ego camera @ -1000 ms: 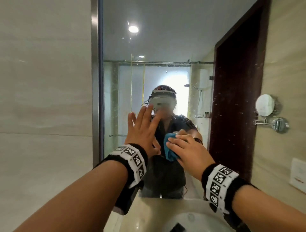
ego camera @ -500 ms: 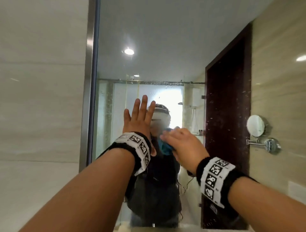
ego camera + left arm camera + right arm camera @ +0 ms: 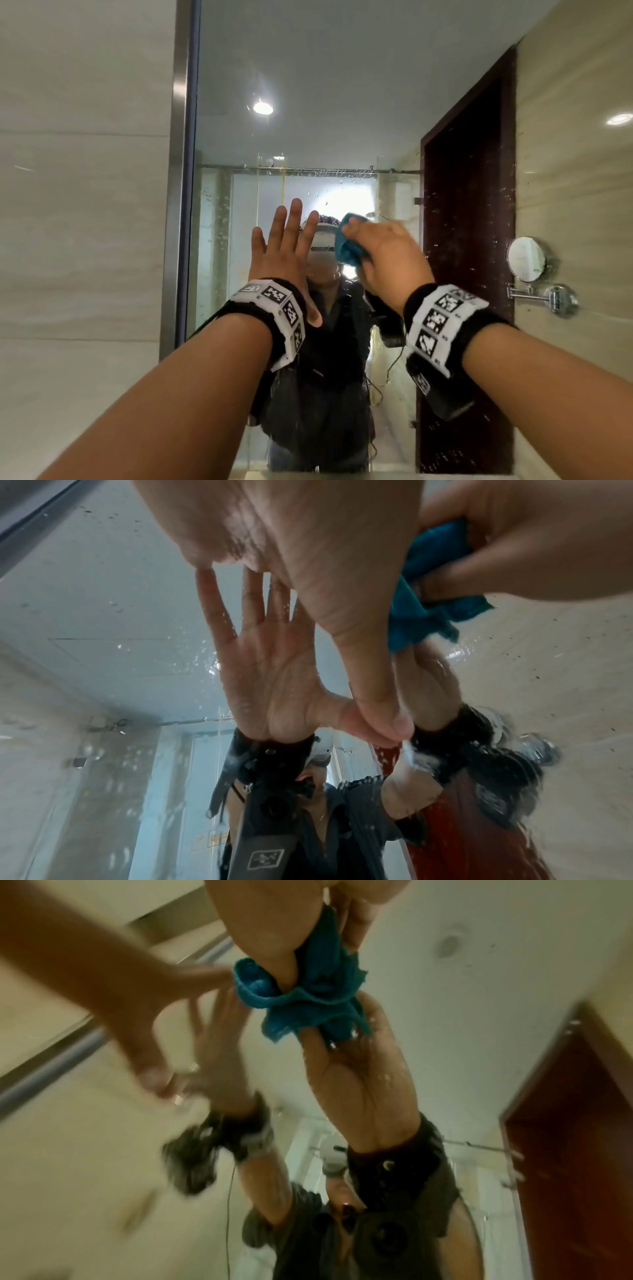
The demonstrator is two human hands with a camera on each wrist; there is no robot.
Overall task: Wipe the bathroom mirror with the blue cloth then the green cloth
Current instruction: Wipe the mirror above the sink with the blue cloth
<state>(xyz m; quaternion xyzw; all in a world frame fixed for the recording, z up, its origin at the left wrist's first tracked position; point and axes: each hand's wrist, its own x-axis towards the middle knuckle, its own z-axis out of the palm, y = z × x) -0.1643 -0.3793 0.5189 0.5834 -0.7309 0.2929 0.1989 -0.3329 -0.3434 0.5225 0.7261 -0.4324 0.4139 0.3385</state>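
Bathroom tile all round, spotted mirror (image 3: 342, 120) ahead: my left hand (image 3: 284, 253) lies flat, fingers straight, on the glass, my right hand (image 3: 387, 260) clenches the bunched blue cloth (image 3: 347, 245) against it. Soft, light, limp stuff; I'd keep it wadded under the fingers.

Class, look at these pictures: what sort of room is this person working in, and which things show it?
Most likely a hotel-style bathroom: a large wall mirror, a round swing-arm shaving mirror on the tiled wall, and a glass shower screen reflected behind the person.
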